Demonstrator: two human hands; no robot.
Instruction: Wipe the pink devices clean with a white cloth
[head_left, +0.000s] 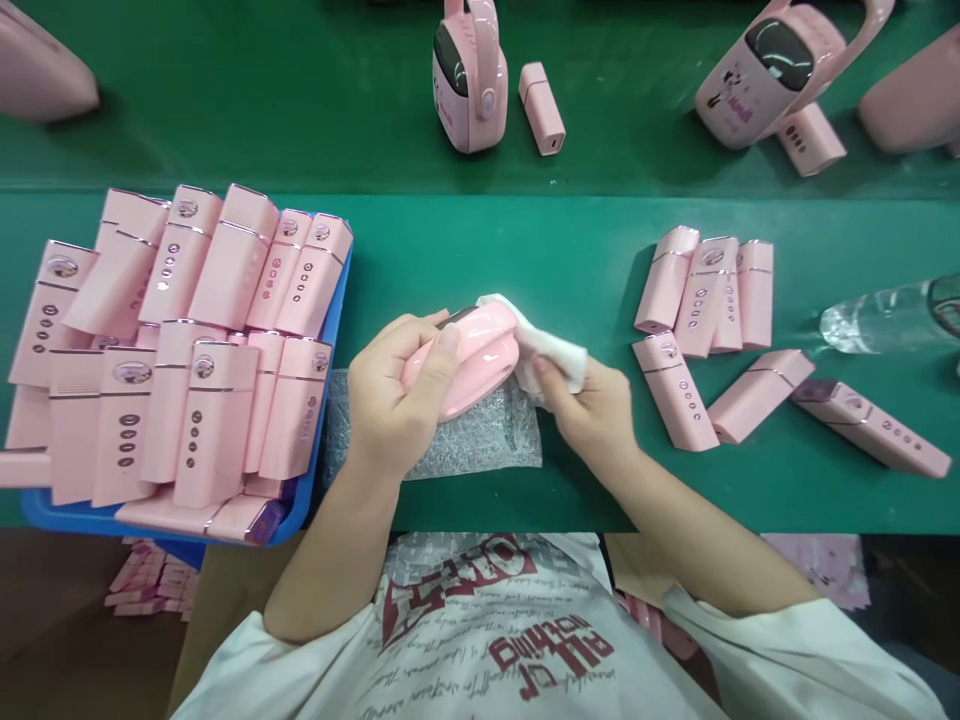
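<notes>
My left hand (394, 390) is closed around a glossy pink speaker (480, 375), thumb lying across its side. The speaker is tilted, and its dark front mostly faces away from me. My right hand (589, 405) pinches a white cloth (559, 355), which touches the right end of the speaker. Below both hands a sheet of bubble wrap (480, 445) lies on the green table (480, 505).
A blue basket (315, 470) at left is heaped with pink microphones (214, 420). More pink microphones (705, 295) lie at right, near a clear bottle (877, 325) on its side. Handled pink speakers (480, 95) stand on the raised green shelf (300, 110) behind.
</notes>
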